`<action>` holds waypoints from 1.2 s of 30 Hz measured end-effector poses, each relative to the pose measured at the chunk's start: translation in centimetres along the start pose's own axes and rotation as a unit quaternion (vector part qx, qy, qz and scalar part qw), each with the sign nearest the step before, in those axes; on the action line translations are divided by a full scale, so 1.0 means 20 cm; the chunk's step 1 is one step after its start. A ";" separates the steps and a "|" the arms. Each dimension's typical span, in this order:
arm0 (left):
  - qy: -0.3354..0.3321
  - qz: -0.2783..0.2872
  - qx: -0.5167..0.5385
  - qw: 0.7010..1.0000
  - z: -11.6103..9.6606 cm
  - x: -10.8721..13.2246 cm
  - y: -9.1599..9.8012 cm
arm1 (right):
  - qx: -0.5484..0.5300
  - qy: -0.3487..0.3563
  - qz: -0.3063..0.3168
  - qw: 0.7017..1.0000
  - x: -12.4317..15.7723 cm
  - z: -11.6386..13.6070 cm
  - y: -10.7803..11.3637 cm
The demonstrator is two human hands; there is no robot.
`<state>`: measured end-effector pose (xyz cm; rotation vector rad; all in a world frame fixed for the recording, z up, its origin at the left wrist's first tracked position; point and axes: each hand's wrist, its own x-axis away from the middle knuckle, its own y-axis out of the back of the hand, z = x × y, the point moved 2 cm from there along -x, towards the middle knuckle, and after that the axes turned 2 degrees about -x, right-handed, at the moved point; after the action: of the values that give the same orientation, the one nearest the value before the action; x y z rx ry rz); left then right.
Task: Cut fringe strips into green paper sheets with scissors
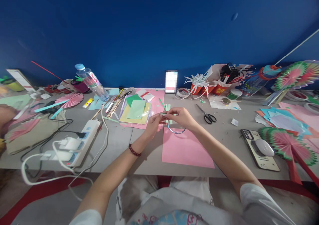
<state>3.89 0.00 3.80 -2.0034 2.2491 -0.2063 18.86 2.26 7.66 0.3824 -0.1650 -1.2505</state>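
My left hand (155, 122) and my right hand (181, 116) meet in front of me above the table, fingertips pinched together. Between them is a small pale piece (163, 114), mostly covered by the fingers, so its kind is unclear. A thin ring with a bluish edge, like a roll of clear tape (176, 132), hangs under my right hand, its upper part hidden by the fingers. Pink paper (186, 148) lies flat below my hands. Narrow green paper strips (168, 108) lie just beyond the fingertips. Black-handled scissors (209, 118) rest to the right.
Left stand a power strip (86, 142) with trailing cables and a tilted water bottle (93, 82). Coloured paper sheets (136, 110) lie beyond my left hand. Red paper cups (220, 87) stand at the back. A phone (260, 155) and folded paper fans (290, 142) are right. Another person's hand (7, 117) is far left.
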 end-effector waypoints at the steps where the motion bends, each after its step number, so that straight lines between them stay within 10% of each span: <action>1: 0.000 0.000 -0.001 1.000 0.00 0.00 0.00 | -0.001 -0.002 0.001 1.000 0.00 0.00 0.00; 36: 0.012 0.016 0.017 1.000 0.04 -0.02 0.01 | -0.001 -0.037 0.006 0.999 -0.01 -0.02 0.00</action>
<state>3.87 0.36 2.96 -1.9568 2.2756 -0.2652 18.94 2.53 7.31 0.3322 -0.2288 -1.2540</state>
